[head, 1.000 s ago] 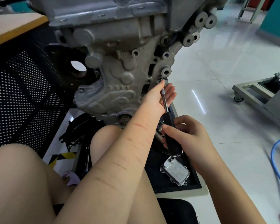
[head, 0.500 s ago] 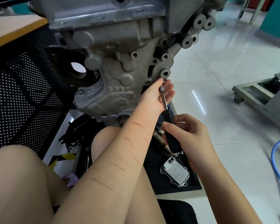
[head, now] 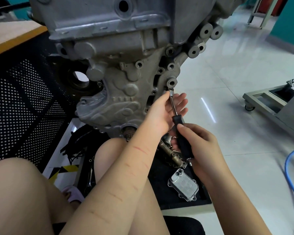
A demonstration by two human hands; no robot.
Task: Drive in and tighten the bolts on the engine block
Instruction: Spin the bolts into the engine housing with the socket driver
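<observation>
Two hands work one tool at the lower right edge of the engine block (head: 112, 78). The right hand (head: 199, 145) is wrapped around the black handle of the nut driver (head: 178, 122), thumb laid along its upper end. The left hand (head: 165, 112) lies behind the thin steel shaft, fingers nearly straight and spread, its thumb tip touching the socket end; it steadies the shaft without clasping it. The bolt (head: 169, 91) sits at the tip of that thumb, just below a round boss, mostly hidden by the socket. The driver's long axis runs from the right hand up and slightly left to the block, tip pointing into the casting. The driver is probably light and stiff; the ribbed-looking handle is the place to grip for torque, the shaft only for guiding. The bolt, small and hard, would drop easily if the socket tilts off its axis. The block itself looks heavy and fixed.
</observation>
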